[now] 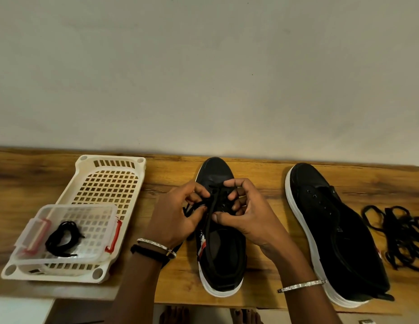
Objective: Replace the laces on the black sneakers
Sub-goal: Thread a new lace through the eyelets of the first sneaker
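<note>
Black lace (212, 206) runs near-to-far along the middle sneaker (223, 260), which sits mid-table with its toe pointing away. The left hand (178, 216) pinches a lace end left of the eyelets, and the right hand (243, 213) curls onto the lace at the right row. Both are equally close. The unlaced second sneaker (339, 242) waits to the right, with loose laces (400, 237) beyond it.

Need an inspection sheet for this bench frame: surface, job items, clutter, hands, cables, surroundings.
surface: wooden table, grain bare between items.
job's things: middle sneaker partly laced, its lace trailing back over the opening; right sneaker with empty eyelets; coiled lace in a clear container, which sits in a white basket.
clutter: pile of loose laces to the right of the right sneaker.
grippers: left hand pinches the lace; right hand pinches it near the eyelets.
cables: nothing seen.
surroundings: plain wall behind the table.
</note>
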The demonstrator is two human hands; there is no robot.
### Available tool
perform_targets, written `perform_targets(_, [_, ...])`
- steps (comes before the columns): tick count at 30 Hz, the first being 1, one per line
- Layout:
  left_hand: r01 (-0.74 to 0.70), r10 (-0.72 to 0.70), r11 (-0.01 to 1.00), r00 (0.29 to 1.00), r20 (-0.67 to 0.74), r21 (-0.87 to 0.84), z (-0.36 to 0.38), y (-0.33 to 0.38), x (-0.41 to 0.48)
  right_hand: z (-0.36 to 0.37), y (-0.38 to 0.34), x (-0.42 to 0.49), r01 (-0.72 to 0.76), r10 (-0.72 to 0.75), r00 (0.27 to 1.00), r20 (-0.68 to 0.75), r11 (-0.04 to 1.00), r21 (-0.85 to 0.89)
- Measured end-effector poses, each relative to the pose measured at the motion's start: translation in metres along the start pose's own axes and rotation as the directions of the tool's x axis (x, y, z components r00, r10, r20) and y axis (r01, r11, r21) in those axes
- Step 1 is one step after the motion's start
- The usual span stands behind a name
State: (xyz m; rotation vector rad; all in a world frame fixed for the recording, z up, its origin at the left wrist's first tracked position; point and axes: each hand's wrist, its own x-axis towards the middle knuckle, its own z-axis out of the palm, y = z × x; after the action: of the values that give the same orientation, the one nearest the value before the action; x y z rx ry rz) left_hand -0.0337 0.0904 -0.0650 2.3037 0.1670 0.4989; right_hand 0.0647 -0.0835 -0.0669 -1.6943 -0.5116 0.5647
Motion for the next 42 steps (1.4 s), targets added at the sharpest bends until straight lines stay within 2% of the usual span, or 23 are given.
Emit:
perform_targets(6, [-0.01, 0.013, 0.999, 0.997, -0.07, 0.046, 0.004, -0.003, 0.001, -0.001, 0.0, -0.001, -0.014, 0.014, 1.0, -0.001, 1.0, 0.018])
perform_targets(9, [0.207, -0.206, 0.972, 0.978, 0.02, -0.112, 0.007, 0.004, 0.001, 0.0, 0.0, 0.0, -0.015, 0.015, 1.0, -0.001, 1.0, 0.021])
perform_targets(10, [0.314, -0.305, 0.924, 0.949, 0.074, -0.218, 0.008, 0.008, 0.002, 0.0, 0.0, 0.0, -0.015, 0.015, 1.0, -0.001, 1.0, 0.021])
perform_targets(13, [0.56, -0.523, 0.664, 0.821, 0.228, -0.495, 0.011, 0.02, 0.009, -0.001, -0.001, -0.001, -0.017, 0.017, 1.0, 0.003, 1.0, 0.019])
perform_targets(16, [0.653, -0.611, 0.508, 0.733, 0.3, -0.561, 0.014, 0.024, 0.012, -0.001, 0.0, -0.001, -0.019, 0.019, 1.0, 0.004, 1.0, 0.018])
perform_targets(20, [0.71, -0.651, 0.42, 0.67, 0.357, -0.566, 0.012, 0.022, 0.013, -0.001, -0.001, -0.002, -0.011, 0.011, 1.0, 0.001, 1.0, 0.02])
perform_targets(22, [0.731, -0.645, 0.473, 0.667, 0.373, -0.492, 0.01, 0.021, 0.012, -0.001, -0.002, -0.002, -0.009, 0.009, 1.0, -0.001, 1.0, 0.02])
perform_targets(25, [0.699, -0.607, 0.636, 0.715, 0.348, -0.327, 0.009, 0.018, 0.009, -0.001, -0.001, -0.002, -0.008, 0.008, 1.0, 0.002, 1.0, 0.019])
perform_targets(31, [0.618, -0.548, 0.738, 0.784, 0.292, -0.273, -0.001, 0.013, 0.004, -0.001, -0.001, -0.002, -0.015, 0.016, 1.0, -0.009, 1.0, 0.027])
perform_targets(34, [0.483, -0.453, 0.845, 0.874, 0.175, -0.228, -0.003, 0.01, 0.002, -0.001, -0.001, -0.002, -0.021, 0.021, 1.0, -0.004, 0.999, 0.031])
perform_targets(37, [0.38, -0.338, 0.877, 0.923, 0.184, -0.293, -0.004, 0.009, 0.003, -0.002, -0.001, -0.002, -0.014, 0.014, 1.0, 0.001, 1.0, 0.022])
perform_targets(39, [0.31, -0.275, 0.922, 0.946, 0.17, -0.232, -0.003, 0.006, 0.002, -0.002, -0.002, -0.003, -0.011, 0.011, 1.0, -0.001, 1.0, 0.019])
perform_targets(40, [0.301, -0.27, 0.933, 0.948, 0.169, -0.197, -0.001, 0.005, 0.001, -0.002, -0.002, -0.003, -0.012, 0.012, 1.0, 0.0, 1.0, 0.017])
perform_targets(42, [0.407, -0.363, 0.882, 0.908, 0.207, -0.239, 0.001, 0.006, 0.001, -0.002, -0.003, -0.004, -0.011, 0.011, 1.0, 0.005, 1.0, 0.011])
